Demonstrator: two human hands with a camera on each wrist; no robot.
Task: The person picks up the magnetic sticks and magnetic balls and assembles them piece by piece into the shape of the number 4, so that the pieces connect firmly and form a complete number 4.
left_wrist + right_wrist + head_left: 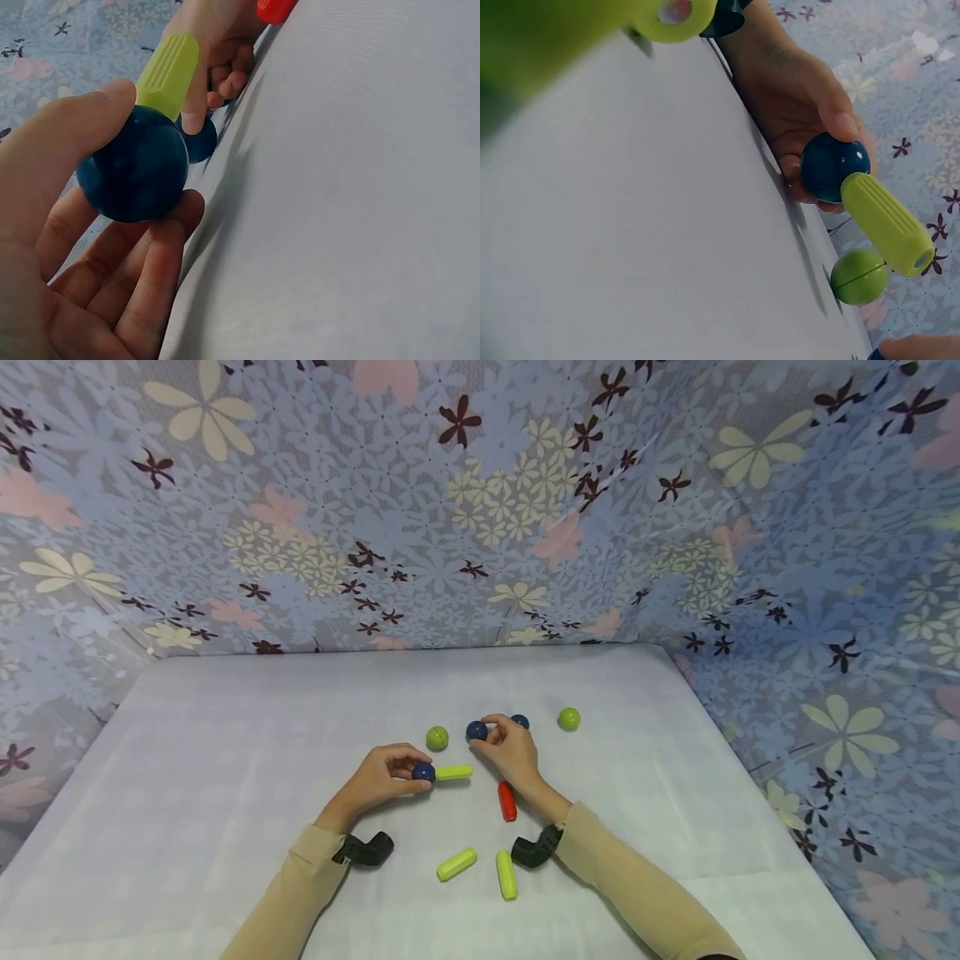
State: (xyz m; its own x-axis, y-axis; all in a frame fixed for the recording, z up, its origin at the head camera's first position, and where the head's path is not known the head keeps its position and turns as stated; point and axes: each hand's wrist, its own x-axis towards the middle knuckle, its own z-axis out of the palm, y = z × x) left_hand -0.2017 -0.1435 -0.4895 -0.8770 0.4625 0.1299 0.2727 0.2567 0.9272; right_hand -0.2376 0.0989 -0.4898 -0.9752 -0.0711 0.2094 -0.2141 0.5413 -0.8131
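Note:
My left hand (388, 774) pinches a dark blue ball (133, 165) between thumb and fingers. A yellow-green ridged stick (887, 223) sticks out from that ball, touching it and pointing right in the head view. To the right, my right hand (512, 750) holds a second blue ball (477, 732) by its thumb and fingertips, near the table surface. Another blue ball (520, 721) lies just behind that hand, partly hidden by it. A green ball (859, 277) with a seam rests between the two hands, a little farther back.
A red stick (507, 801) lies beside the right wrist. Nearer the front are two yellow-green sticks, one slanted (457, 865) and one almost lengthwise (506, 875). Another green ball (569, 719) sits to the right. Flowered cloth (420, 527) hangs behind the white table (225, 735).

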